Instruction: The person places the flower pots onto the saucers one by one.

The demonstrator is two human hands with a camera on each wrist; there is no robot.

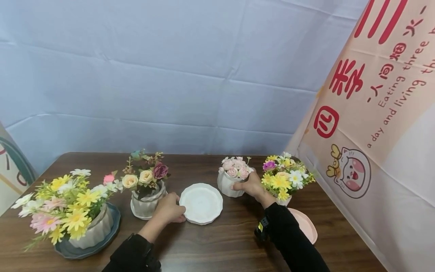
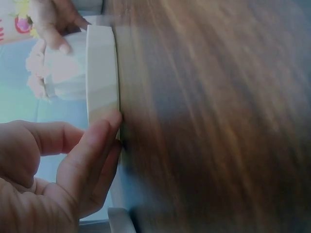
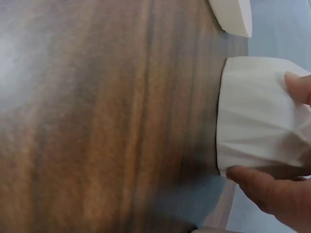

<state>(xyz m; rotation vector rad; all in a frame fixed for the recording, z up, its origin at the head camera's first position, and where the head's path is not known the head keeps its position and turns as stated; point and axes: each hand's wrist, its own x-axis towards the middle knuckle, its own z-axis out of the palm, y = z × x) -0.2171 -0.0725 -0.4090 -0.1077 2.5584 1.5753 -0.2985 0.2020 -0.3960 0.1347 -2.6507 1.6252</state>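
Note:
My left hand (image 1: 170, 209) is at the left edge of a round white saucer (image 1: 201, 204) with a faceted rim. In the left wrist view the fingers (image 2: 97, 141) pinch the saucer's side wall, close to the tabletop. To the right, my right hand (image 1: 253, 187) grips a white ribbed flowerpot (image 1: 227, 185) filled with pale pink roses (image 1: 234, 167). Seen from the right wrist, thumb and fingers lie on opposite sides of the pot (image 3: 257, 116), whose base is at the wood surface.
Left of the saucer stands a pot of cream and purple roses (image 1: 146, 176) on a white saucer. Far left, a daisy pot (image 1: 91, 230) sits on a blue-grey plate (image 1: 117, 223). Yellow flowers (image 1: 281, 181) and a pink plate (image 1: 306, 224) are by the right arm. Cloth hangs behind.

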